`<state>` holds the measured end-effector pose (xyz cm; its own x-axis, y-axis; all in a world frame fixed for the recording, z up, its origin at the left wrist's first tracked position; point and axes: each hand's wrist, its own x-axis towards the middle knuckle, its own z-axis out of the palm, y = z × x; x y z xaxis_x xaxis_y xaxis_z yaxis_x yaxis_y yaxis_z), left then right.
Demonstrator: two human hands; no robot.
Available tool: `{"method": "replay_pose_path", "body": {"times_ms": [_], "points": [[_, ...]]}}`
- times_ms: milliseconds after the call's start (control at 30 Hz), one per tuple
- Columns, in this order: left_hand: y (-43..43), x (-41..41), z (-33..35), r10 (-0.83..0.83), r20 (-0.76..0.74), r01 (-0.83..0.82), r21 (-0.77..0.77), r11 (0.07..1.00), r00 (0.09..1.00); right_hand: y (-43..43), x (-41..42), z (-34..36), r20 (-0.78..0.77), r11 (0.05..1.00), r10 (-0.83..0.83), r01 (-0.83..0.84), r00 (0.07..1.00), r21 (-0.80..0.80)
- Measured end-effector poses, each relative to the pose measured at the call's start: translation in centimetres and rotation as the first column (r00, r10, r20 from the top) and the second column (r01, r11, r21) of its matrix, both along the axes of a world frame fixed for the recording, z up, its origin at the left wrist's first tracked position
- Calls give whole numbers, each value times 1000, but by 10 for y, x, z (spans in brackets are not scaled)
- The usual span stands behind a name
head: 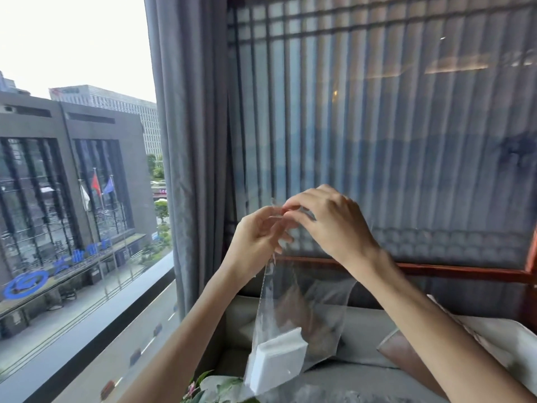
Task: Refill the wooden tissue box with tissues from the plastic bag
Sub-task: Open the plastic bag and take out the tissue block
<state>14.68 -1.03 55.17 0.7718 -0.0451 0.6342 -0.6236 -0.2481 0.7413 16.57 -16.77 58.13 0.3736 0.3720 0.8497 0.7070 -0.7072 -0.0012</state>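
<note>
Pinching the top edge of the plastic bag (pixel 305 309) at centre frame with left hand (pixel 260 232) and right hand (pixel 329 225), likely to pry its mouth apart. Sagging inside at lower centre, tissues (pixel 277 363), pulling the film taut. No wooden tissue box visible.

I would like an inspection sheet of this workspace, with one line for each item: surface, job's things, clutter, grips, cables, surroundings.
Surface: grey sofa below the hands; no table seen.
Job's things: clear plastic bag held up in the air; white tissues lie in its lower end; no wooden box in view.
Clutter: pink cushion at the right; green leaves at the bottom edge.
Grips: left hand and right hand both pinch the bag's top edge.
Cables: nothing seen.
Surroundings: grey curtain; window onto buildings at the left; ribbed screen behind.
</note>
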Motion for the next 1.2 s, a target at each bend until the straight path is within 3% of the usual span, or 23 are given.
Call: {"method": "replay_pose_path", "body": {"times_ms": [233,400,500,533,600,633,667,700,733,767,800,833,867,933,1000,1033,1067,1200], "points": [[3,-7,-2,92,73,-99,95,991,993,5,-8,-9,204,994,-94,102,974,-30],[6,-13,-7,75,22,-76,95,992,997,-7,-3,12,103,989,-122,113,987,91],[9,-11,2,42,8,-42,25,999,999,-22,0,14,-103,976,112,-91,988,196],[10,-11,6,32,9,-32,-19,999,999,-31,-1,9,-109,962,152,-122,982,245],[17,-12,13,13,28,-11,-86,996,1000,-53,3,-11,-49,924,51,-29,997,382],[21,-14,16,4,35,0,-110,994,999,-65,4,-23,-116,885,-26,77,993,459],[25,-15,19,-3,34,8,-132,991,999,-73,4,-34,-271,835,-1,150,963,530],[29,-15,23,-8,26,12,-153,988,1000,-78,2,-43,-435,774,169,154,885,614],[32,-16,25,-7,11,9,-170,985,1000,-77,1,-50,-510,680,422,109,750,725],[35,-15,26,-3,-5,2,-181,983,1000,-72,0,-57,-495,561,647,77,579,824],[38,-14,27,-1,-16,-2,-192,981,1000,-65,2,-62,-455,472,766,84,453,878],[39,-15,27,5,-13,-8,-199,980,1000,-59,6,-66,-423,427,816,82,395,901],[39,-16,26,36,23,-31,-192,981,999,-52,10,-69,-415,425,816,69,403,903],[44,-18,21,248,284,-237,-73,969,926,-40,14,-69,-369,414,803,8,468,910],[55,-20,23,370,663,-572,108,813,651,-32,13,-65,-324,413,806,-80,496,907],[60,-19,26,323,776,-684,182,707,541,-30,12,-63,-310,423,807,-126,502,897],[64,-18,31,258,828,-746,257,614,498,-29,10,-62,-304,433,813,-166,497,886],[73,-8,41,106,792,-759,525,385,602,-31,7,-58,-354,503,813,-251,463,827]]}}
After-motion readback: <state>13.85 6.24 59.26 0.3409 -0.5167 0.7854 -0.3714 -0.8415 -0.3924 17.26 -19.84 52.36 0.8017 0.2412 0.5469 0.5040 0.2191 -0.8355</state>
